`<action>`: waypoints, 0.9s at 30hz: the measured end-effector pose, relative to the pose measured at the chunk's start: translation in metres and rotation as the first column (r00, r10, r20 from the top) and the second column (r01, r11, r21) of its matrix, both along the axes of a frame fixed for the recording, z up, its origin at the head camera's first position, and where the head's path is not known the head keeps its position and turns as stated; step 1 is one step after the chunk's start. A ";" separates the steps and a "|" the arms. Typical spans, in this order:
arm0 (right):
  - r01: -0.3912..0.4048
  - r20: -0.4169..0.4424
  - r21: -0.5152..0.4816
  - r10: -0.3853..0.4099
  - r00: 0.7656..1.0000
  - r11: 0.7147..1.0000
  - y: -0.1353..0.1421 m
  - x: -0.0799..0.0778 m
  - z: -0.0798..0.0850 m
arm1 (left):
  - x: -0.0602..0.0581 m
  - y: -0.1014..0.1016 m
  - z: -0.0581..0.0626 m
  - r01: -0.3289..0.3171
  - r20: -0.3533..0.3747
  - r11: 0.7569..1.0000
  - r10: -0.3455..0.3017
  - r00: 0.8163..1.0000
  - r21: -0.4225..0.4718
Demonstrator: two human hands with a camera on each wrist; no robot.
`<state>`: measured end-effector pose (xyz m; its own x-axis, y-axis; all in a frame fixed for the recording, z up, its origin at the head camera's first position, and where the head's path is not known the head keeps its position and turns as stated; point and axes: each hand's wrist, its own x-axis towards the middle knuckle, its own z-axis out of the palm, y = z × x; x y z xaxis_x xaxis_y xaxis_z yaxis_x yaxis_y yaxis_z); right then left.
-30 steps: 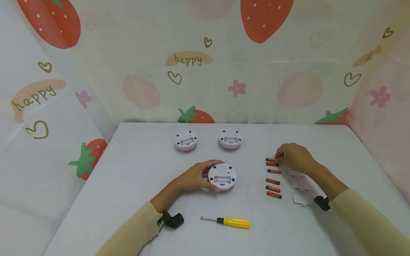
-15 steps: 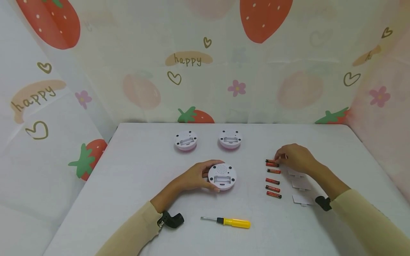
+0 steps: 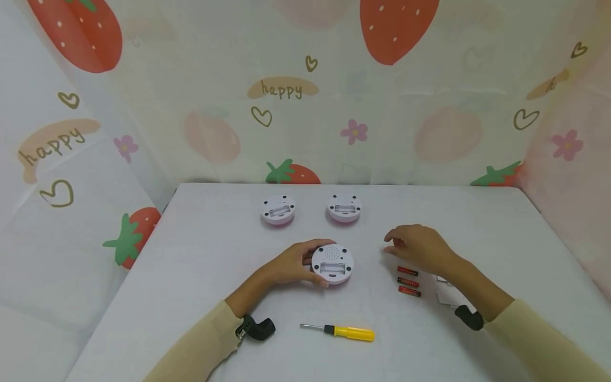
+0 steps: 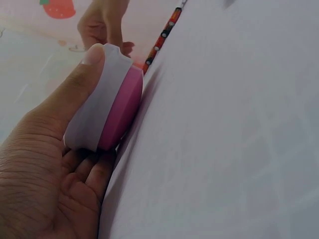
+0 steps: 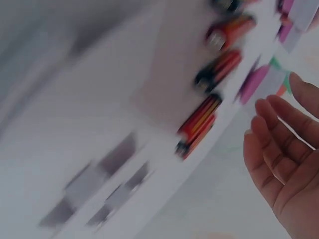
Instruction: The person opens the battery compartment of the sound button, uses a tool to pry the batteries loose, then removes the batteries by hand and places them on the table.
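My left hand (image 3: pixel 289 262) grips a round white device with a pink underside (image 3: pixel 332 253), thumb at its near edge and fingers behind. Its battery compartment faces up and holds nothing. In the left wrist view, the thumb lies on the white part of the device (image 4: pixel 99 107), pink side against the table. My right hand (image 3: pixel 420 246) hovers above the row of red batteries (image 3: pixel 409 291), hiding some from the head view. Its fingers are loosely bent with nothing between them. The right wrist view shows several batteries (image 5: pixel 219 69) lying apart from that hand (image 5: pixel 284 169).
Two similar devices, one on the left (image 3: pixel 278 210) and one on the right (image 3: pixel 345 208), sit at the back. A yellow-handled screwdriver (image 3: pixel 353 333) lies in front. White battery covers (image 3: pixel 447 297) lie right of the batteries, partly under the right forearm.
My right hand has left the battery at the far end of the row and moved left and nearer, over the row. The left hand and its device stay put.
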<state>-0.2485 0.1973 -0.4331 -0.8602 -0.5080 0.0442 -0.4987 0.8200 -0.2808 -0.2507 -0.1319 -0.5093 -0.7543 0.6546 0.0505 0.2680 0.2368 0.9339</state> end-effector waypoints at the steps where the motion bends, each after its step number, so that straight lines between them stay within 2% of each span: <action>1: -0.012 -0.001 0.005 0.012 1.000 1.000 -0.006 0.004 0.000 | 0.000 0.000 0.000 -0.001 0.000 1.000 0.001 1.000 0.000; 5: -0.046 0.016 0.026 0.046 0.999 0.999 -0.028 0.020 -0.002 | 0.000 0.000 -0.001 0.006 -0.009 1.000 -0.006 1.000 -0.007; 12: -0.023 0.123 0.047 0.017 0.992 0.999 -0.058 0.038 -0.003 | -0.002 -0.001 -0.001 0.012 -0.018 1.000 -0.012 1.000 -0.008; 18: 0.006 0.174 0.023 -0.010 0.985 1.000 -0.074 0.041 -0.005 | -0.004 -0.001 -0.004 0.026 0.016 0.999 -0.027 1.000 0.034; 27: 0.056 0.204 -0.056 -0.043 0.978 0.997 -0.081 0.038 -0.006 | -0.006 -0.001 -0.004 0.001 0.064 0.996 -0.006 0.998 0.084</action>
